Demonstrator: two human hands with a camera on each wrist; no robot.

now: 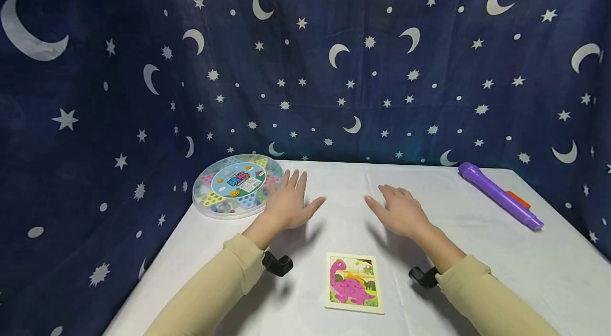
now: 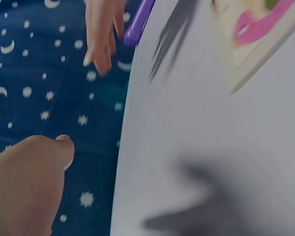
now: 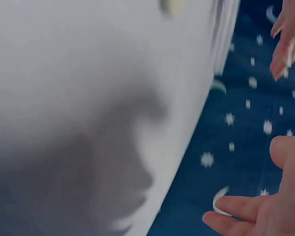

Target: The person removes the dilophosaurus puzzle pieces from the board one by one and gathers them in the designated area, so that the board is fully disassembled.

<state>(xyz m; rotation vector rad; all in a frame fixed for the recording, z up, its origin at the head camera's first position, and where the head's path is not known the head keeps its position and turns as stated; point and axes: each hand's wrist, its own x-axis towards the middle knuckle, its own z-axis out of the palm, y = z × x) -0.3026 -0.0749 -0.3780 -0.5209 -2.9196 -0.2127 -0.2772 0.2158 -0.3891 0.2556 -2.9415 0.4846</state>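
Note:
Both hands hover over the white table with nothing in them. My left hand (image 1: pixel 290 203) has its fingers spread and its thumb out; in the head view its fingertips overlap the right edge of a round board game case (image 1: pixel 205 208). Fingers fairly straight, my right hand (image 1: pixel 400 212) hangs above the table on the other side, thumb pointing inward. Between the forearms and nearer to me lies a square dinosaur puzzle (image 1: pixel 352 288), a pink dinosaur in a pale frame. Neither hand touches it. The left wrist view catches a blurred corner of the puzzle (image 2: pixel 258 29).
A purple microphone-shaped stick (image 1: pixel 498 195) lies at the right rear, with an orange piece (image 1: pixel 518 199) beside it. A dark blue curtain (image 1: pixel 315 60) with moons and stars hangs behind the white table (image 1: pixel 334 182) and along its sides. Black straps with cameras sit on both wrists.

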